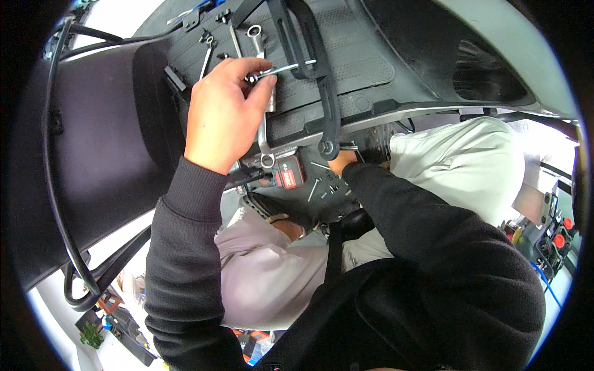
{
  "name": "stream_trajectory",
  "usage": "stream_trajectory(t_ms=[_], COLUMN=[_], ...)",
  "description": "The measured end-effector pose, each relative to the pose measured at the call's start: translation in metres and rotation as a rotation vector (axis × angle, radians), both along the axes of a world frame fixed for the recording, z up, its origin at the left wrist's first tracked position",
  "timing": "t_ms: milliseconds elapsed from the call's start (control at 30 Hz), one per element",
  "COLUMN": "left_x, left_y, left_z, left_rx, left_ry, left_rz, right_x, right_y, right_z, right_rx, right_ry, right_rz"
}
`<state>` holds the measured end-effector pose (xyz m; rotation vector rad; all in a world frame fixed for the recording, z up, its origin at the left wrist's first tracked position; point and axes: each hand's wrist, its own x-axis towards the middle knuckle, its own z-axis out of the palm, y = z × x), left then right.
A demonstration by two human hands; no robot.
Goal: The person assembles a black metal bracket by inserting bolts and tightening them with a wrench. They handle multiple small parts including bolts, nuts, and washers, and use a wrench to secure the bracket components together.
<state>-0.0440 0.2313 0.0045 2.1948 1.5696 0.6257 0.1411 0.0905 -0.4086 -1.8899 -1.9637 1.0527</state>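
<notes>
My left hand pinches a long thin bolt between thumb and fingers. Its head is at the fingertips, and its far end reaches the slotted black metal bracket. My right hand is at the bracket's lower end, close to a bolt there. The bracket hides most of its fingers, so I cannot tell its grip. Under my left hand, a ring-ended wrench lies across the edge of the black ribbed footboard; another ring end shows above the hand.
A smaller wrench and small hardware lie on the footboard. Below, a red-and-black power tool battery and loose bolts are on the floor. A dark seat with a black tube rail stands at left.
</notes>
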Motion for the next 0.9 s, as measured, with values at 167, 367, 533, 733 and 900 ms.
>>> stream_trajectory(t_ms=[167,367,533,733,900], left_x=[0.003,0.003,0.002,-0.002,-0.006], left_y=[0.003,0.007,0.008,0.013,0.022], left_z=[-0.004,-0.003,0.001,0.007,0.01], left_rx=[-0.097,-0.068,-0.028,0.071,0.089], left_ry=[-0.078,-0.059,-0.014,-0.014,-0.102], left_rz=[0.012,0.028,0.048,0.045,0.135], right_x=[-0.006,-0.018,-0.035,-0.023,0.012], right_y=[0.013,0.023,0.012,0.033,0.096], right_z=[0.014,0.074,0.14,0.293,0.41], right_rx=[-0.145,-0.55,-0.545,-0.267,0.043], right_ry=[-0.263,-0.493,-0.516,-0.411,-0.095], right_rz=[0.213,0.84,1.301,1.528,1.027])
